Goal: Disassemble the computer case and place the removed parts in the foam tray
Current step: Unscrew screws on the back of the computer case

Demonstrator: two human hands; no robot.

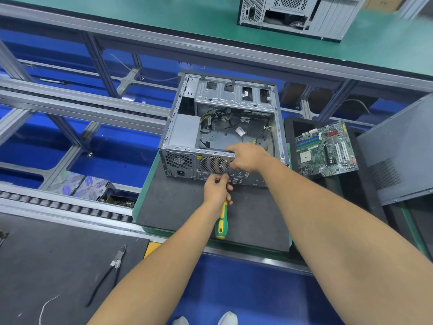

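An open grey computer case lies on its side on a dark mat, its rear panel facing me, with loose cables and a power supply inside. My left hand grips a yellow-green screwdriver at the rear panel, below the round fan grille. My right hand grips the rear panel's top edge by the grille. A removed green motherboard lies in the black foam tray to the right of the case.
A dark side panel leans at the right. Black pliers lie on a mat at lower left. A second case stands on the far green bench. Roller conveyor rails run along the left.
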